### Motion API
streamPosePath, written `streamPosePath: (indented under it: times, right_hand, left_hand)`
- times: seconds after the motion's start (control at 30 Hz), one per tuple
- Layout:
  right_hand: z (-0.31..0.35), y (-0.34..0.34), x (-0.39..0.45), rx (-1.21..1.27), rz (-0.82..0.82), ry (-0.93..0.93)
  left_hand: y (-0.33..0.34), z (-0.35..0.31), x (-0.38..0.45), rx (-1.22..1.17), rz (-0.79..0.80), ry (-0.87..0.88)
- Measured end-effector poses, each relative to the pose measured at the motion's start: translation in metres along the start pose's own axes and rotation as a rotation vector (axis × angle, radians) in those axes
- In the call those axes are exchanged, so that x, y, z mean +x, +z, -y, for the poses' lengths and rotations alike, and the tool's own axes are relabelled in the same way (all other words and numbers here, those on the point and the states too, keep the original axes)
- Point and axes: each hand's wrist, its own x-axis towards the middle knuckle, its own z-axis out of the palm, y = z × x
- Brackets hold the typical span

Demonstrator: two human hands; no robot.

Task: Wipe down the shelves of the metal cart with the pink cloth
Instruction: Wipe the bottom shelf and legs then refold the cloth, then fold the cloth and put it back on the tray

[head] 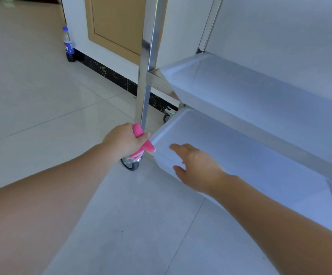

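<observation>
A: Where is the pink cloth (141, 142)?

B: Bunched in the left hand (124, 140), whose fingers curl round it against the metal cart's (260, 100) near-left upright post (144, 108), just above a caster wheel (131, 164).

A: And the right hand (196, 167)?

B: Fingers spread and relaxed, holding nothing, over the bottom shelf's (240, 155) near-left corner.

You only get the one head cam here, wide-angle, looking forward and down from close up at the metal cart (240, 108) lower shelves, with the tile floor (42, 96) filling the left.
</observation>
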Motion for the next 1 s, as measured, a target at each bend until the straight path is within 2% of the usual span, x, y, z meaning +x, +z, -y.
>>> streamPosePath:
  times: [0.07, 0.17, 0.3, 0.43, 0.53, 0.67, 0.83, 1.0]
  right_hand:
    - [0.009, -0.013, 0.0, 0.029, -0.024, -0.049]
    - [0.028, -0.043, -0.004, 0.132, -0.122, -0.134]
    - [0.065, -0.124, -0.01, 0.377, -0.252, -0.152]
    - [0.109, -0.258, -0.017, 0.529, -0.44, -0.195]
    - [0.144, -0.38, -0.025, 0.641, -0.464, -0.14]
    - [0.166, -0.556, -0.038, 0.715, -0.446, -0.048]
    - [0.136, -0.749, -0.075, 0.646, -0.57, 0.075]
    - [0.057, -0.859, -0.161, 0.528, -0.669, 0.252]
  left_hand:
    - [-0.017, -0.019, -0.011, -0.115, 0.05, 0.063]
    - [-0.051, -0.052, -0.029, -0.22, 0.014, 0.095]
    - [-0.127, -0.111, -0.056, -0.301, 0.015, 0.104]
    - [-0.251, -0.181, -0.077, -0.384, 0.071, 0.099]
    - [-0.356, -0.243, -0.091, -0.489, 0.227, 0.177]
    - [-0.476, -0.337, -0.099, -0.517, 0.342, 0.165]
    - [-0.581, -0.483, -0.087, -0.42, 0.386, 0.269]
    - [-0.603, -0.615, -0.072, -0.504, 0.432, 0.372]
